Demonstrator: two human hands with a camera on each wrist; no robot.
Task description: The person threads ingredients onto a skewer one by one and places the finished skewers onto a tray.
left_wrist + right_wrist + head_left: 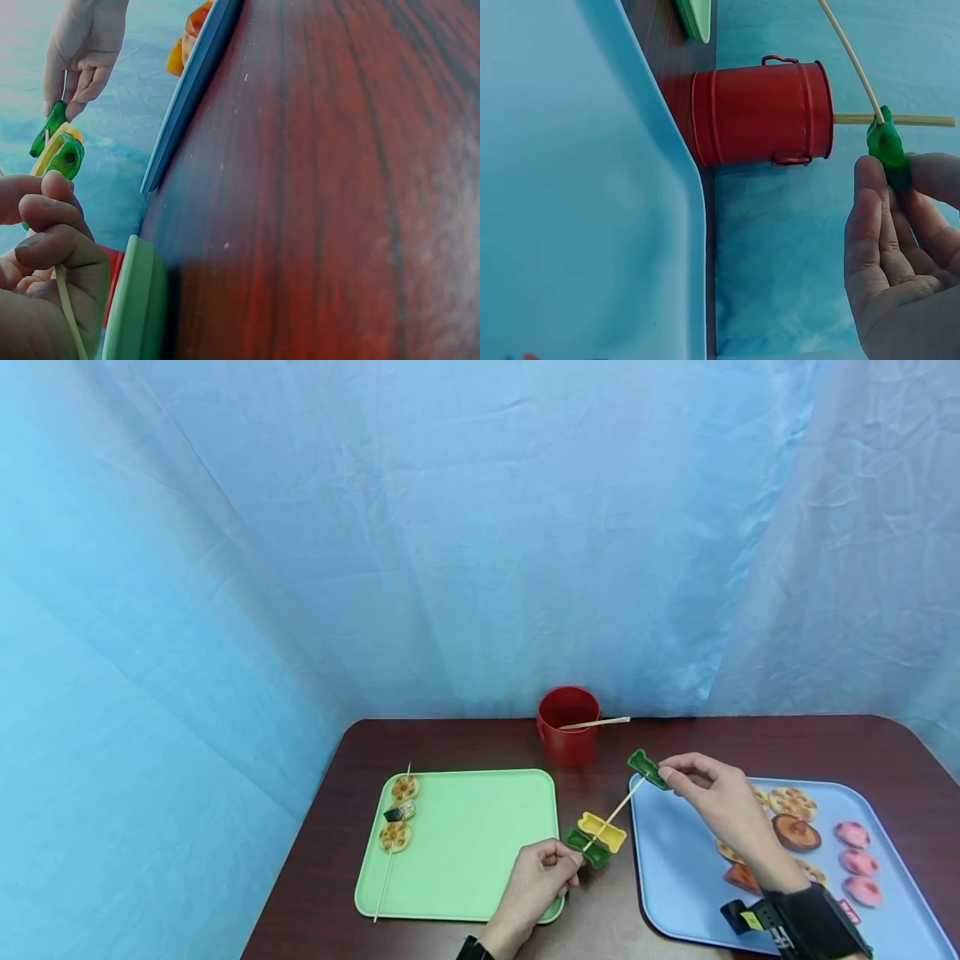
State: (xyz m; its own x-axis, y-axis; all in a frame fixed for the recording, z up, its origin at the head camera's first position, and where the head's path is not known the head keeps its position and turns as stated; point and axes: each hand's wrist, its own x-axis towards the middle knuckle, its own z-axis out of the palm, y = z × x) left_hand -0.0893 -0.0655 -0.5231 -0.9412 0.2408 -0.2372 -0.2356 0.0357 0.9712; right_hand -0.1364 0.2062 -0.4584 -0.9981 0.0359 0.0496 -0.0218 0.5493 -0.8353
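My left hand [538,878] grips a wooden skewer [621,807] near its lower end; the stick's tail runs down past the curled fingers in the left wrist view. Threaded on it beside the fingers are a green pepper-like piece [588,848] and a yellow one [602,832]. At the far tip, my right hand [718,797] pinches another green pepper-like piece [647,769] between thumb and fingers. In the right wrist view the skewer's tip meets this green piece [887,150]. The skewer slants up to the right between the two trays.
A green tray [480,843] holds a finished-looking skewer with round slices [394,837]. The blue tray [675,893] bears pink pieces [859,862], a brown mushroom-like slice [797,832] and other food pieces, partly behind my right arm. Behind stands a red bucket [567,743] with sticks [600,723].
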